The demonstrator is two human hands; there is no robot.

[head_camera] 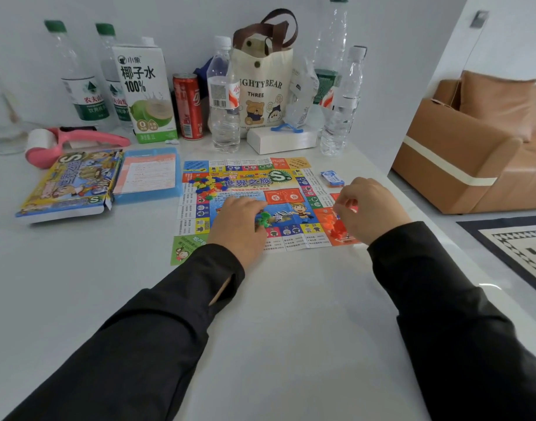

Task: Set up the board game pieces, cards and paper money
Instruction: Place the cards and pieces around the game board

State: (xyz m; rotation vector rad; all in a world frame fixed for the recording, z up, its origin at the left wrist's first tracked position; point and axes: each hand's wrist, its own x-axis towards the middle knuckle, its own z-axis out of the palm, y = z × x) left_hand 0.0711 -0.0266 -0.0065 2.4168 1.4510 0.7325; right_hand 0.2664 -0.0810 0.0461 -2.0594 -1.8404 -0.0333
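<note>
Board [254, 179] under my hands: left hand [239, 229] pinches green piece [263, 220]; right hand [366, 208] above orange pieces [336, 227], grip I cannot tell.

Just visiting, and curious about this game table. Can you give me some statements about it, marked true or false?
1. The game board lies unfolded on the table. True.
2. The red soda can stands on the board. False: it stands behind it, beside the coconut water carton.
3. A white die lies on the board between the left hand and the right hand. True.
4. The game box sits right of the board. False: it lies left of it, beside a blue tray.
5. The left hand pinches a green piece. True.
6. The right hand lies flat and empty. False: its curled fingers hold an orange piece.
</note>
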